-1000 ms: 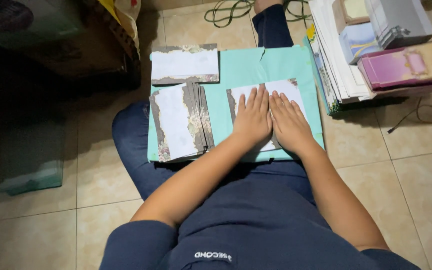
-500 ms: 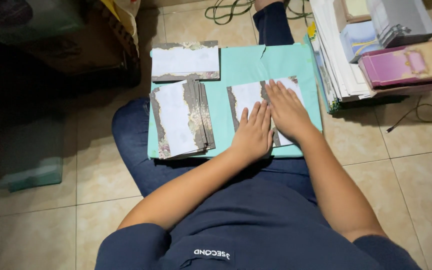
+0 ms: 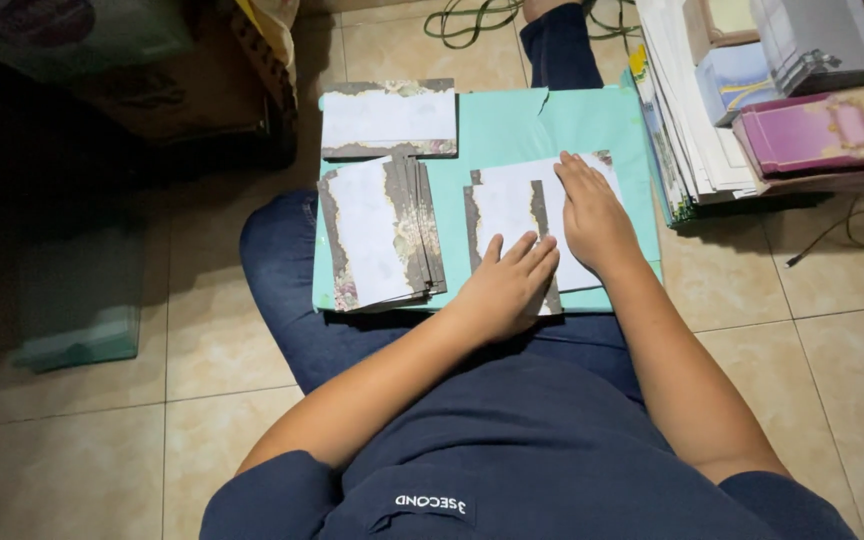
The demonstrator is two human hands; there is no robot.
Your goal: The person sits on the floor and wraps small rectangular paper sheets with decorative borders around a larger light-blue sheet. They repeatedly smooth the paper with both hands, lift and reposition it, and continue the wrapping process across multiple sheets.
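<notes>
Turquoise card stock forms the work board (image 3: pixel 512 125) across our lap as we sit on the tiled floor (image 3: pixel 102 440), a flat base for pressing paper. In the one head view, our left hand (image 3: pixel 505 288) lies open, palm down, fingers together, on the lower part of a folded card (image 3: pixel 512 205), white inside with a dark ornamental border. Our right hand (image 3: pixel 593 220) is also open and flat, pressing the card's right half. Neither hand grips anything; both bear down, which we judge serves to flatten a fold. The card sits on the right half of the board, just in front of our body.

To its left a fanned stack of similar cards (image 3: pixel 382 235) rests on the board, within easy reach, and another card (image 3: pixel 388 120) lies crosswise at the board's far left corner. Right of the board, on the floor, stands a pile of papers and boxes (image 3: pixel 752 100), a purple box (image 3: pixel 822 130) on top. A green cable (image 3: pixel 472 15) lies beyond.

Compared with half a second ago, our left hand has slid down towards us and our right hand sits a little higher, so the hands are more apart and more of the card's white middle shows. The stacks have not moved.
</notes>
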